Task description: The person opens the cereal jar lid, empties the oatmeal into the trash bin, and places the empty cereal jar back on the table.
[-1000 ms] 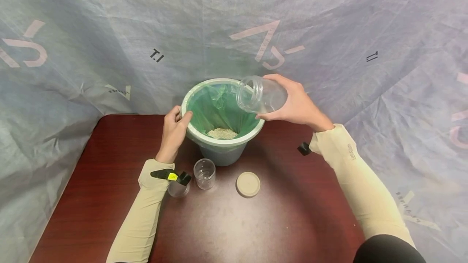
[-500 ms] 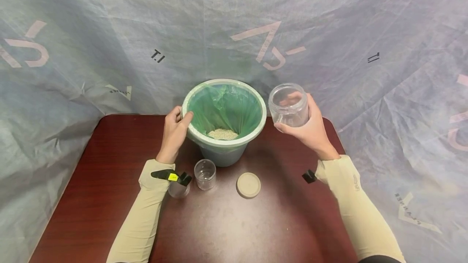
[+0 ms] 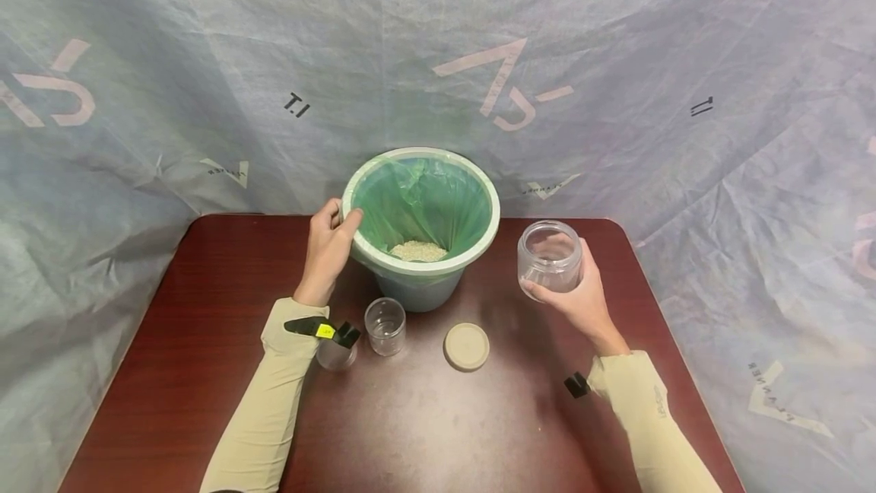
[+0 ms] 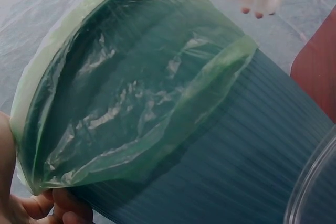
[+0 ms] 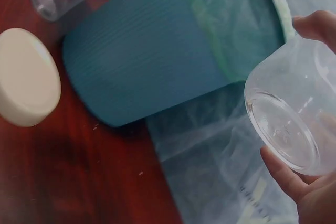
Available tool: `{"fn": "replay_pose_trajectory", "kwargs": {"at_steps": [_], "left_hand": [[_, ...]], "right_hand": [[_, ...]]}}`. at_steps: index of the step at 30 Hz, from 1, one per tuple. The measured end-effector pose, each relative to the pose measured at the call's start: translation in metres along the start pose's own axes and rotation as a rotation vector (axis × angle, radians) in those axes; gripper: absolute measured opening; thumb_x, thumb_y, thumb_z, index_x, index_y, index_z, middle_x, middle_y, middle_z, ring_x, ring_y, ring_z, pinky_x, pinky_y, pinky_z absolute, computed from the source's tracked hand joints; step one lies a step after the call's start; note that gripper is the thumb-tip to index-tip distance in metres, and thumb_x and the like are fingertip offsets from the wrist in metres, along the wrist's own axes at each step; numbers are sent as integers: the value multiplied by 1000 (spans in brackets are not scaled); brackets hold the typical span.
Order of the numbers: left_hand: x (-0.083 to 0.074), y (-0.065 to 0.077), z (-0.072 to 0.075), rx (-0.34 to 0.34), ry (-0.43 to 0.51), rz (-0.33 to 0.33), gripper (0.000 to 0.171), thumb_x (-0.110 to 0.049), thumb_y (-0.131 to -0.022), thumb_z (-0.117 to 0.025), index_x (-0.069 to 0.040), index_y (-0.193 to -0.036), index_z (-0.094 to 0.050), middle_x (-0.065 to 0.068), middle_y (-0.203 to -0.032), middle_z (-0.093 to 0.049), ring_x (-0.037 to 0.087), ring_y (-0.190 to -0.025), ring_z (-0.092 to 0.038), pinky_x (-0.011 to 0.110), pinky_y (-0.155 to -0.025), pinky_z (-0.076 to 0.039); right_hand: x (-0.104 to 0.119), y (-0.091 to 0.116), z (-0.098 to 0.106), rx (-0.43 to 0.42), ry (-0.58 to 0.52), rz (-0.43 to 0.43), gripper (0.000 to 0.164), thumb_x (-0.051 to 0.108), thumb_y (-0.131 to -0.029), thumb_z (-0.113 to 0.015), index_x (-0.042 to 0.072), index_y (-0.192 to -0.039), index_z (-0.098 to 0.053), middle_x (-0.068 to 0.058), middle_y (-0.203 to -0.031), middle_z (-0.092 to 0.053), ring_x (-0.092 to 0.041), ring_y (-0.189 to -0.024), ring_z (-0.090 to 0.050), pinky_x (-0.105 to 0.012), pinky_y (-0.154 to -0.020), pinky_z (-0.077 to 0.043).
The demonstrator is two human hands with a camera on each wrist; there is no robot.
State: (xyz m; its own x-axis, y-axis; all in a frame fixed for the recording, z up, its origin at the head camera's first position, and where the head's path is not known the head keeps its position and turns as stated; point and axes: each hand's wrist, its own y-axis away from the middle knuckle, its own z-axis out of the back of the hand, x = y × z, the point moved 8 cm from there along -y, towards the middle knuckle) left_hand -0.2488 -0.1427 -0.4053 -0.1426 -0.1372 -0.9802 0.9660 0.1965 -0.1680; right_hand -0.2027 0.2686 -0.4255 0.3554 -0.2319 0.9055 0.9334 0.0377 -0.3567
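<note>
My left hand (image 3: 328,249) grips the left side of a trash can's white rim, thumb over the top and fingers curled beneath. The blue-grey trash can (image 5: 136,51) is lined with a green plastic bag (image 4: 152,87) folded over its rim. Pale grains (image 3: 419,251) lie at the bottom of the bag. To the right of the can, my right hand (image 3: 582,299) holds a clear wide-mouthed jar (image 3: 550,268) nearly upright, thumb on the near side and fingers round the back. Nothing shows inside the jar.
In front of the can stands a small clear jar (image 3: 385,328), with a round clear piece (image 3: 335,356) partly under the left wrist strap. A beige round lid (image 3: 467,347) lies right of them on the dark red table (image 3: 411,440). Grey sheeting (image 3: 383,44) hangs behind.
My right hand has moved the jar from its tilt over the can's rim, out to the right, down and upright. My left hand stays on the rim.
</note>
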Motion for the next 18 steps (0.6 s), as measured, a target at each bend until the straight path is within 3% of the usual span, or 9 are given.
{"fn": "replay_pose_trajectory", "kwargs": {"at_steps": [12,18], "left_hand": [[-1,-1,2,-5,-13,-7,19,-22,-101,-65,-9,-91,-55,-5,-67,-36,12,-63,-37,26,-62,-31],[-1,0,0,2,-8,2,19,-22,-101,-65,-10,-91,-55,-6,-67,-36,12,-64,-38,26,-62,-31]], "right_hand": [[-45,34,-3,-29,0,-114,77,1,-75,-96,4,-138,-51,-17,-132,-68,-17,-120,-67,-22,-99,-52],[-60,46,-1,-53,58,-161,82,2,-75,-96,6,-143,-51,-16,-135,-66,-14,-119,-63,-20,-99,-48]]}}
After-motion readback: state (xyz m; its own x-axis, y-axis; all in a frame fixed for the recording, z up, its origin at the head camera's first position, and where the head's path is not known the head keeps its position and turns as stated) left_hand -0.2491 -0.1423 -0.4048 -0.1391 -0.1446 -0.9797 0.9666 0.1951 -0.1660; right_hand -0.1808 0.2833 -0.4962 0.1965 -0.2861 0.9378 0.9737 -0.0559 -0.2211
